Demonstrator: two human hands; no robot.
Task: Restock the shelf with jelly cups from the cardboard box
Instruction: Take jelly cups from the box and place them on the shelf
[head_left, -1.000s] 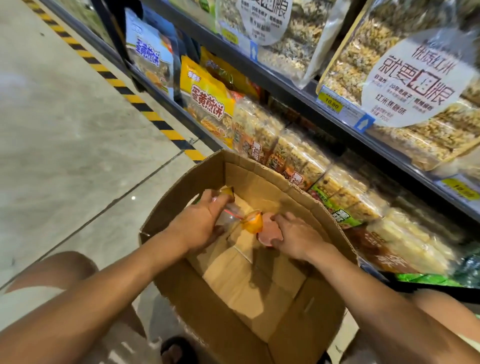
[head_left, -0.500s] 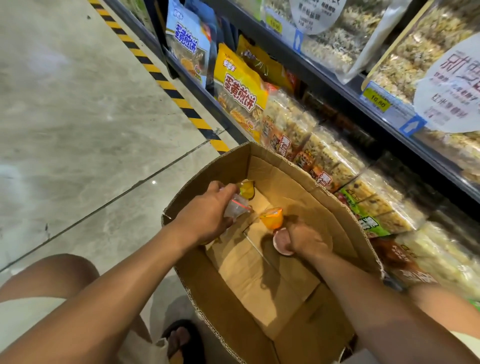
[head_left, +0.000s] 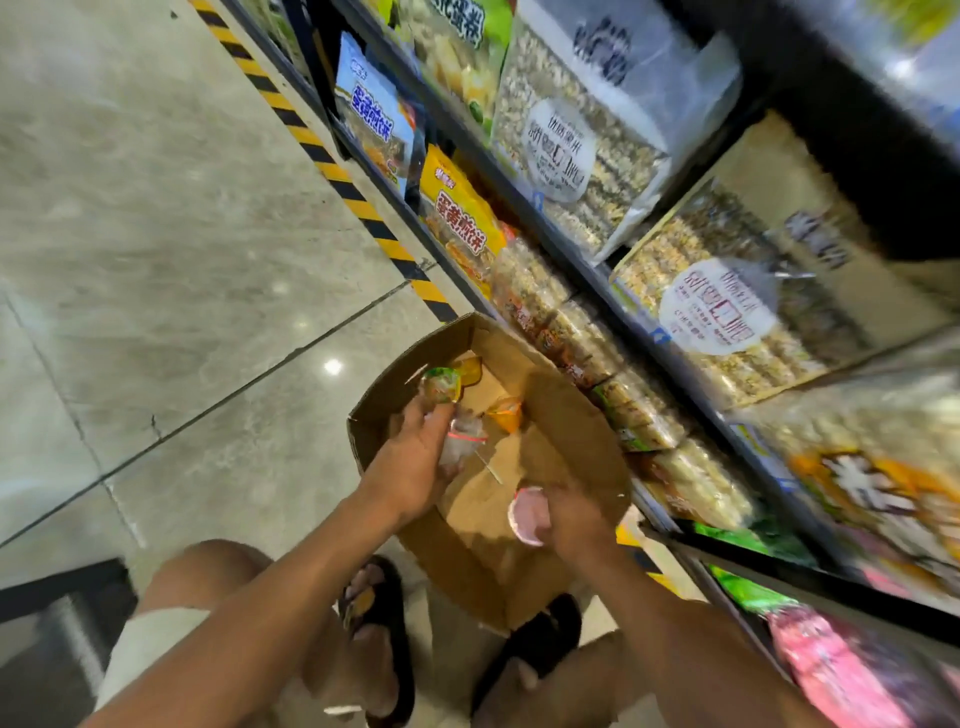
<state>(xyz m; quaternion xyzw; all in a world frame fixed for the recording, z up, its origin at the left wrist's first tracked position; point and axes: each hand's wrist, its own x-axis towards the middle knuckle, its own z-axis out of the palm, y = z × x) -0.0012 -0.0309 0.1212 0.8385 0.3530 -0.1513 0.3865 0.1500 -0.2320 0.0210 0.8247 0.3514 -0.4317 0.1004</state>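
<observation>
An open cardboard box (head_left: 582, 415) stands on the floor against the shelf. My left hand (head_left: 415, 462) is over the box and grips several jelly cups: a green-lidded one (head_left: 440, 383) at the fingertips and a clear one (head_left: 462, 439) under the palm. An orange jelly cup (head_left: 505, 413) lies in the box beside them. My right hand (head_left: 566, 519) holds a pink jelly cup (head_left: 527, 514) above the box's near side. The view is motion-blurred.
The shelf (head_left: 613, 280) on the right is packed with snack bags and cracker packs, a yellow bag (head_left: 457, 218) among them. A black-and-yellow hazard stripe (head_left: 332, 171) runs along its base. My sandalled feet (head_left: 379, 623) stand by the box on the tiled floor (head_left: 156, 260).
Both hands have lifted with their jelly cups; the right hand drew the pink cup back toward me. My head has tilted up, bringing more of the shelf into view.
</observation>
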